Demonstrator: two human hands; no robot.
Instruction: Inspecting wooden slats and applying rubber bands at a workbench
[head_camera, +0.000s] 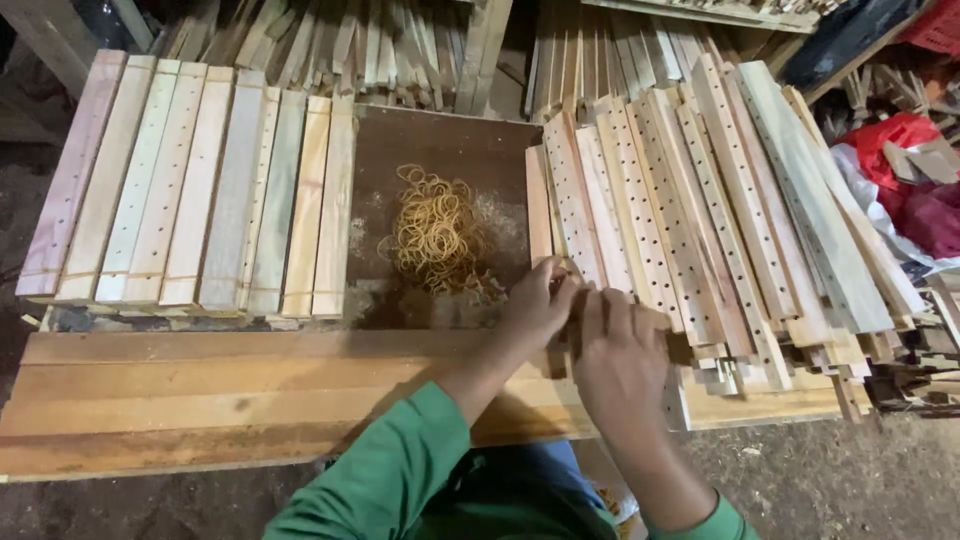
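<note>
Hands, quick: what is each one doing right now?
Left hand: fingers curled shut on the near ends of the drilled wooden slats.
Right hand: closed over the same slat ends, beside the left.

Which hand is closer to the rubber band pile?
Left. The left hand sits just right of the rubber band pile, near its lower edge. The right hand is farther right, on the drilled slats.

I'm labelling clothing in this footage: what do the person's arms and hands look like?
Both arms wear long green sleeves, pushed back so the forearms show. The left hand and right hand are bare: no gloves, and no rings, watch or bands visible. The fabric looks plain, with no markings.
</note>
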